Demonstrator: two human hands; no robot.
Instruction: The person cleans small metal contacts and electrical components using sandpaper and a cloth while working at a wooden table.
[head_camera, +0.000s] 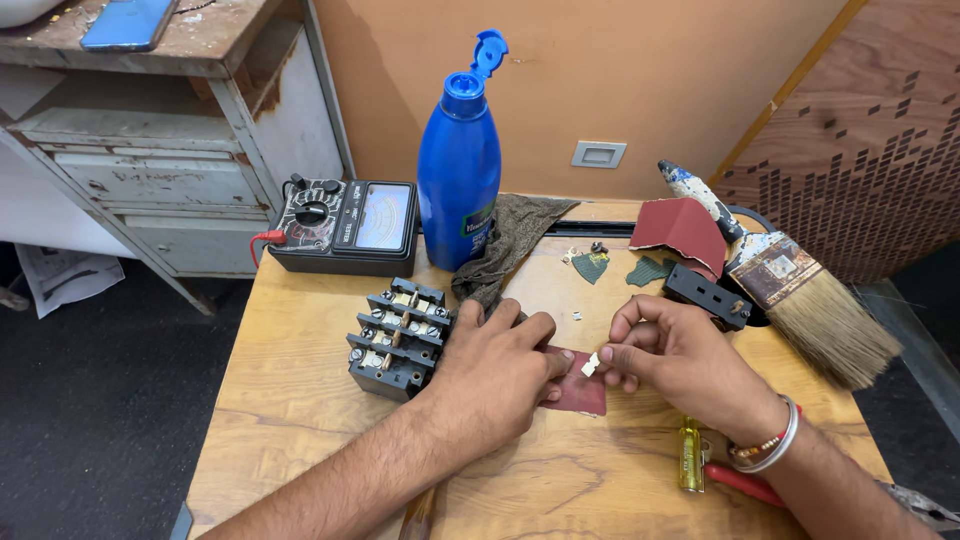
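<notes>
A small pale metal piece (591, 364) is pinched in my right hand (680, 362), its grip closed on it with thumb and fingertips, its end touching the dark red sandpaper (578, 392) that my left hand (497, 368) presses flat to the worktop (300, 400), fingers spread and holding nothing. Just beyond my left grip sits a black terminal block (398, 338), with an analog meter (345, 226) and blue bottle (459, 170) farther off; beyond my right grip lies a paintbrush (800, 290), and under that wrist a yellow-handled screwdriver (690, 455).

Blue labelled bottle (459, 165) beside a black meter (343, 228) — its pale dial facing up.
</notes>
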